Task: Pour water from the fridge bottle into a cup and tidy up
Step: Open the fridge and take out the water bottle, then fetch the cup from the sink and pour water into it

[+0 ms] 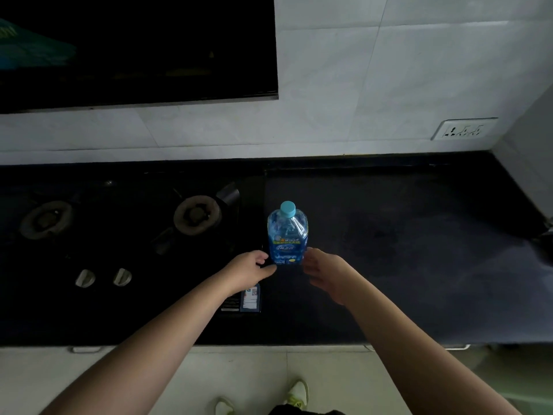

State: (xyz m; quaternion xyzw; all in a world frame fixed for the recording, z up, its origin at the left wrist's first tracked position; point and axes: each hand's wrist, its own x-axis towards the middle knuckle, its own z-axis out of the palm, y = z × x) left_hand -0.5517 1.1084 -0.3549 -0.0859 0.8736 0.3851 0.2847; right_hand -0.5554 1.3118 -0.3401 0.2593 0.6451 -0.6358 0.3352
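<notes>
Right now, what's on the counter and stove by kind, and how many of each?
Water bottle: 1, upright, light blue cap on
Stove burners: 2
Stove knobs: 2
Wall socket plate: 1
Cups: 0 in view
Total: 6

Both bare forearms stretched forward and converging, wrists close to level. Left hand (250, 269) palm turned inward, fingers loosely curled with the tips pointing right, thumb beneath them, nothing gripped between. Right hand (324, 269) opposite it, palm facing left, fingers relaxed and slightly bent, tips aimed toward the left fingertips. A narrow gap between the two sets of fingertips; no firm clasp visible on either side.
</notes>
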